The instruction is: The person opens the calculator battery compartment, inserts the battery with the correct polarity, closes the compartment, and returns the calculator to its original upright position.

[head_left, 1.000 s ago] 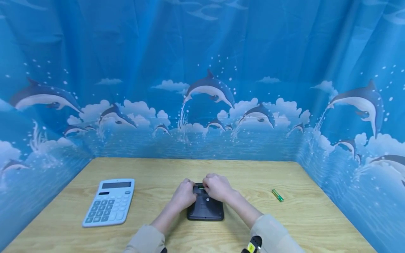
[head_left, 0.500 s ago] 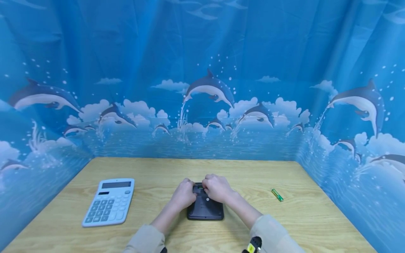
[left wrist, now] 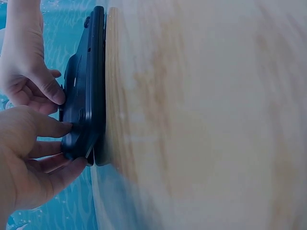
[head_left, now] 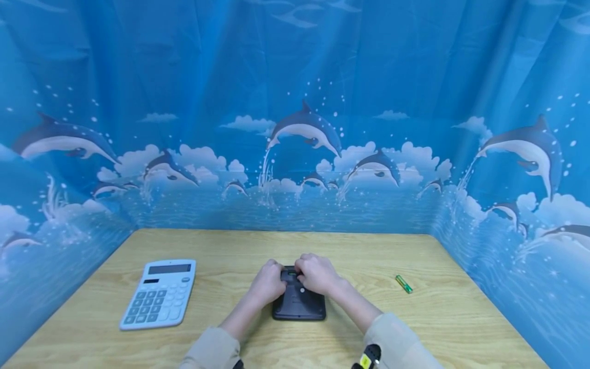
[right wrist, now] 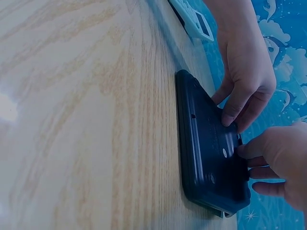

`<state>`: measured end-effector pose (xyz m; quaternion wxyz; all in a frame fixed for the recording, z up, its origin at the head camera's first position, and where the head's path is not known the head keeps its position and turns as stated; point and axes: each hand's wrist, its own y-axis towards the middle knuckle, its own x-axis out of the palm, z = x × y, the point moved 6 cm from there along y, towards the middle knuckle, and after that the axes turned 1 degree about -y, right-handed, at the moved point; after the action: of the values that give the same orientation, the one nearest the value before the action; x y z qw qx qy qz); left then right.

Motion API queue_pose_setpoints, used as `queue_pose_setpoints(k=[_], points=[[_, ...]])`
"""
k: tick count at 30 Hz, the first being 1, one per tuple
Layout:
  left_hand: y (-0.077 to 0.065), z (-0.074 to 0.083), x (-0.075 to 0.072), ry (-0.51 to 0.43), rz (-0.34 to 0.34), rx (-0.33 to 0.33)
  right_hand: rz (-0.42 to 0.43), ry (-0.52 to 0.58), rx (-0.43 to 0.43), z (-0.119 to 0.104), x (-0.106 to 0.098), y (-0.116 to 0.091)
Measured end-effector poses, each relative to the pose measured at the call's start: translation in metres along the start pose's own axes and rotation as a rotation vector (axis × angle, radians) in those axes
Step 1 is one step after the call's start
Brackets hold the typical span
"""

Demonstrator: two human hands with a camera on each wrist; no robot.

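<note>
A black calculator (head_left: 299, 307) lies back side up on the table in the middle, with a white dot on its back. Green of a battery (head_left: 292, 273) shows in a slot near its far edge. My left hand (head_left: 268, 283) grips the far left corner, thumb on the back and fingers around the edge, as the left wrist view shows. Beside the slot, my right hand (head_left: 318, 274) holds the far right part; its thumb presses on the back in the right wrist view, with the other fingers (right wrist: 266, 188) along the far edge.
On the left of the wooden table (head_left: 221, 251) lies a light blue calculator (head_left: 168, 297), keys up. A loose green battery (head_left: 404, 284) lies to the right. Blue dolphin-printed curtains (head_left: 295, 205) close off the back and sides.
Both hands stay at the black calculator's far edge. The right fingers shift very slightly around the battery slot; less of the green in it shows.
</note>
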<state>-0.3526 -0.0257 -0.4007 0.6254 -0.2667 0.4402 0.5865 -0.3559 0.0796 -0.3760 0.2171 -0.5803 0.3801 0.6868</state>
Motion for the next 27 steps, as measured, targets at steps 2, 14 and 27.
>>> queue_pose_setpoints(k=[2,14,27], points=[[-0.0003,0.0001,-0.0005,0.0,0.002,0.004,-0.004,-0.001,0.002,0.0004,0.0006,0.0005],[0.0001,-0.0009,0.0007,-0.005,0.006,0.002,-0.014,-0.009,0.001,0.0008,0.0022,0.0002],[-0.0004,-0.0004,-0.0006,-0.002,0.009,0.011,-0.003,0.018,-0.023,0.0024,0.0058,-0.0002]])
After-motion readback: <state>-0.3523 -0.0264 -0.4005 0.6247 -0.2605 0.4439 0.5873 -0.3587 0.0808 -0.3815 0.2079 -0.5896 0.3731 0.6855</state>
